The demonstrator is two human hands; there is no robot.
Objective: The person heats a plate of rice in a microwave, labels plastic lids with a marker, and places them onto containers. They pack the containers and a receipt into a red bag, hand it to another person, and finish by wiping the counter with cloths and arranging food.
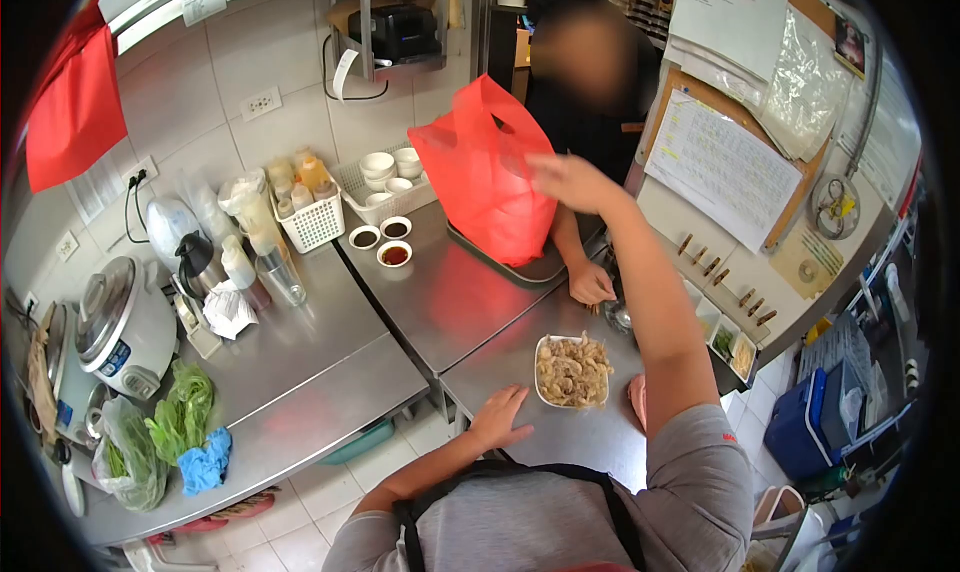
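Observation:
My left hand (500, 419) rests on the steel counter near its front edge, fingers stretched out and holding nothing. To its right stands a white square bowl (541, 384) heaped with pale brown food pieces (573, 367). My right arm reaches far across the counter. At its end, my right hand (578, 184) has its fingers extended at the right side of a red carrier bag (480, 182), overlapping it in this view. The bag stands upright, handles up, on a dark tray (520, 268).
A person in black (590, 92) stands across the counter, one hand (590, 284) on it. Three sauce dishes (395, 255), a basket of bottles (312, 222), a rice cooker (125, 322) and leafy greens (182, 412) stand leftward. A clipboard panel (725, 167) rises at right.

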